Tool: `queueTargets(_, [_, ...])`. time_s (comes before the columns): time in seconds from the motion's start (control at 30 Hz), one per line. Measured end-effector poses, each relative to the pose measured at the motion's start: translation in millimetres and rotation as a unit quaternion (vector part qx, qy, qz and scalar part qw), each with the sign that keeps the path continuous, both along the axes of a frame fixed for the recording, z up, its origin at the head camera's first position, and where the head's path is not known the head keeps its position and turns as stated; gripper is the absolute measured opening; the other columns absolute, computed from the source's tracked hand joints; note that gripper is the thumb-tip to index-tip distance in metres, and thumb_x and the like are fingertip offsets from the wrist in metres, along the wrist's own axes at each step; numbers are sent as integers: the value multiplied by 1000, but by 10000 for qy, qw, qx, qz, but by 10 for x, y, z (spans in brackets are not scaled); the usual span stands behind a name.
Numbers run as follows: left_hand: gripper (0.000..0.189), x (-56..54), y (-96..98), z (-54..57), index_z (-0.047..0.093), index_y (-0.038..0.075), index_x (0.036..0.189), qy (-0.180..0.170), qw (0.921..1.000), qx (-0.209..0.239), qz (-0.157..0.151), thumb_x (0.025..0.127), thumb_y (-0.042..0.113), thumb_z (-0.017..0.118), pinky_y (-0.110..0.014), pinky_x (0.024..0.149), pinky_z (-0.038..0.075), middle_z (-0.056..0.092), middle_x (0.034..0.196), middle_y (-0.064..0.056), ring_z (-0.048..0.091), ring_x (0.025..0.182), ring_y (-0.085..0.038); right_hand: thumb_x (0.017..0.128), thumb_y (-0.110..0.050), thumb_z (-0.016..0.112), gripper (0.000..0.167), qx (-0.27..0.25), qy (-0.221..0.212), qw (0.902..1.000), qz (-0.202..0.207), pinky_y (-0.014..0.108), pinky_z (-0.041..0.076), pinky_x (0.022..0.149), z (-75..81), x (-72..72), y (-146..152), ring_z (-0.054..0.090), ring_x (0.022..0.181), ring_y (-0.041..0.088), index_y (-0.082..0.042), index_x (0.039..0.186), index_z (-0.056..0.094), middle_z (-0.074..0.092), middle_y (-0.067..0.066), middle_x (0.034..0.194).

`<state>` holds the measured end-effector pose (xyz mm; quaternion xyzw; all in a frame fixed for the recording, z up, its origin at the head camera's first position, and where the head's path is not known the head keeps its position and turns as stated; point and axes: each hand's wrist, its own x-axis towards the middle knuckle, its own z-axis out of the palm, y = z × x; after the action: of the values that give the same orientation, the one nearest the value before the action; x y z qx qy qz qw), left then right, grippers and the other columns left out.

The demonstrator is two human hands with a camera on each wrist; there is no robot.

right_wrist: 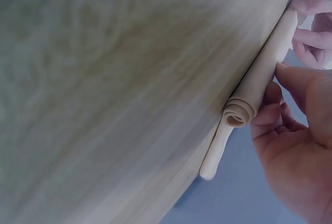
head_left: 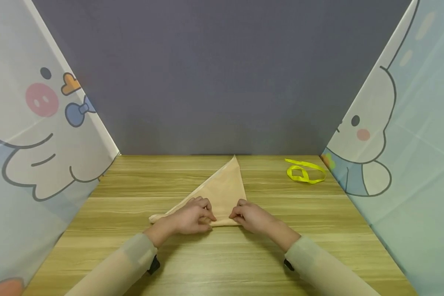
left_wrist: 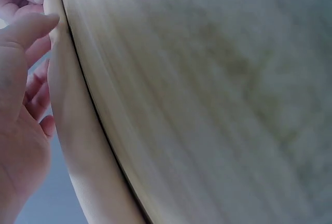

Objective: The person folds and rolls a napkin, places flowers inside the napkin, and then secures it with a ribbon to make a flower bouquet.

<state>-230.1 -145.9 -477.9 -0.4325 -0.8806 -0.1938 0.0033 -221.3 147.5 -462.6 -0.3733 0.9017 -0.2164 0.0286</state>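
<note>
A peach cloth (head_left: 225,187) lies on the table in a rough triangle, one point toward the back wall and another out to the left. Its near edge is turned up into a narrow roll (right_wrist: 259,73), whose right end shows a spiral of layers in the right wrist view. My left hand (head_left: 194,216) pinches this roll near its middle, thumb on the near side. Close to the right end, my right hand (head_left: 253,216) holds the roll between thumb and curled fingers. The two hands are a short way apart, fingertips facing each other.
A loosely looped yellow ribbon (head_left: 299,176) lies at the back right of the wood-grain table (head_left: 222,263). A dark grey wall (head_left: 222,78) stands at the back. Cartoon-printed sheets (head_left: 40,135) rise along both sides.
</note>
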Motion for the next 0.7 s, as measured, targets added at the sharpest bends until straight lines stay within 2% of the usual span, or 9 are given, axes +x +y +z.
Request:
queueTargets(0.17, [19, -4, 17, 9, 86, 16, 119, -196, 9998, -50, -75, 101, 21, 81, -31, 92, 41, 64, 108, 9, 48, 98, -5, 103, -12, 75, 13, 51, -129, 9999, -19, 20, 49, 70, -20, 1, 10, 49, 76, 0, -7, 114, 81, 62, -3, 98])
queueTargets(0.37, [16, -21, 8, 30, 85, 13, 119, -351, 9993, -30, -137, 105, 18, 76, -24, 86, 51, 71, 104, 7, 57, 93, -4, 101, -20, 82, 17, 41, -152, 9999, -49, 22, 50, 72, -34, -7, 15, 50, 79, 2, -8, 113, 80, 63, -3, 100])
queueTargets(0.53, [13, -22, -13, 12, 81, 15, 118, -642, 9977, 224, -43, 107, 19, 74, -27, 86, 57, 75, 107, 5, 67, 97, -7, 102, -20, 80, 14, 50, -193, 9997, -150, 24, 51, 74, -36, -3, 14, 52, 80, 2, -10, 112, 81, 67, -3, 100])
queueTargets(0.7, [11, -6, -16, -1, 76, 16, 117, -1092, 9923, 587, -40, 107, 17, 73, -30, 89, 62, 80, 111, 2, 75, 102, -9, 105, -18, 76, 10, 96, -215, 9995, -196, 28, 55, 78, -44, -1, 21, 60, 85, 5, -12, 111, 82, 70, -3, 100])
